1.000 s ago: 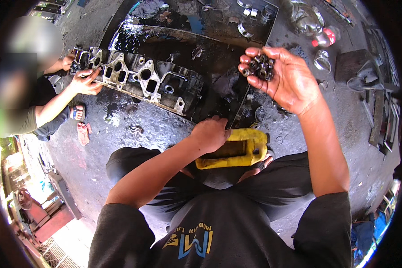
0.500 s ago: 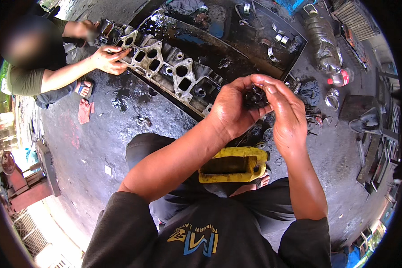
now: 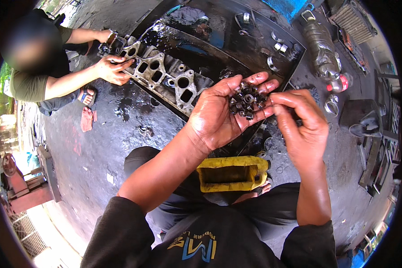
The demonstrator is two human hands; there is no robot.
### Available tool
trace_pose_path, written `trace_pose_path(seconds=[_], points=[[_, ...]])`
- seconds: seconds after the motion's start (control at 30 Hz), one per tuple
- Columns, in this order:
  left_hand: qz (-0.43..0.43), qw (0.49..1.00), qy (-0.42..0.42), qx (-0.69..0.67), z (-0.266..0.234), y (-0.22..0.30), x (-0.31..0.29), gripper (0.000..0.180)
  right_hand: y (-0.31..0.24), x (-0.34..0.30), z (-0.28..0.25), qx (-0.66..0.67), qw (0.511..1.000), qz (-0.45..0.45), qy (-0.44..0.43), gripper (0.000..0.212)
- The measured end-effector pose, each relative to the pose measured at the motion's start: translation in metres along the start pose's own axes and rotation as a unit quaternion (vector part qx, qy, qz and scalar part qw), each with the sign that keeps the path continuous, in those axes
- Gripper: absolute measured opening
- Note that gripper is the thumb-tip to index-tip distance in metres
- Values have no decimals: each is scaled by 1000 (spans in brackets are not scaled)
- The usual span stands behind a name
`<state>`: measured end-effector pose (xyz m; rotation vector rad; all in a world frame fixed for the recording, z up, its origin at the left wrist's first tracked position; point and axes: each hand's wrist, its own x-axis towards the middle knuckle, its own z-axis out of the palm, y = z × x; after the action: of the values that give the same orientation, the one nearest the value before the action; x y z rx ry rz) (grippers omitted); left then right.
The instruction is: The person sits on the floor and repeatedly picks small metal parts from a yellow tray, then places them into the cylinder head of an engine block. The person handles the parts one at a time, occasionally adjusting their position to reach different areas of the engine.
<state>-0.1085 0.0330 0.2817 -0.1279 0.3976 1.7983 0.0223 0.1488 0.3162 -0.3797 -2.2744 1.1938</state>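
A heap of small, dark, oily ring-shaped metal parts (image 3: 247, 100) rests on the palm and fingers of my left hand (image 3: 214, 109), which is turned upward and holds them. At the right edge of that heap is my right hand (image 3: 301, 127), its thumb and forefinger brought together beside the left fingertips. Anything in that pinch is too small to make out. Beyond my left wrist lies a greasy metal cylinder head (image 3: 167, 78) with round and squarish ports. Below my hands stands a cut-open yellow plastic jug (image 3: 232, 174), partly dark inside.
Across the cylinder head at the left, a co-worker's hand (image 3: 114, 69) touches its far end. A wide oily tray (image 3: 236, 56) lies behind it. Several metal rings (image 3: 272, 64), a large plastic bottle (image 3: 321, 49) and a red-capped bottle (image 3: 340, 84) are at the right.
My cupped hands have come apart. The left palm has opened out and shows the parts; the right hand has shifted right and down, now with fingertips pinched.
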Motion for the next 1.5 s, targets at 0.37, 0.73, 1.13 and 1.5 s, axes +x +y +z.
trace_pose_path(seconds=[0.37,0.73,1.13,1.5], points=[[-25,998,19,56,-4,-14,2,41,3,-3,13,-46,998,11,-31,19],[-75,984,86,135,-7,-10,2,20,12,4,0,149,982,115,-12,22],[-46,987,42,146,2,-6,-4,21,15,1,7,173,983,58,23,22],[16,983,45,179,6,-8,-4,18,10,5,-1,26,999,-33,34,15]])
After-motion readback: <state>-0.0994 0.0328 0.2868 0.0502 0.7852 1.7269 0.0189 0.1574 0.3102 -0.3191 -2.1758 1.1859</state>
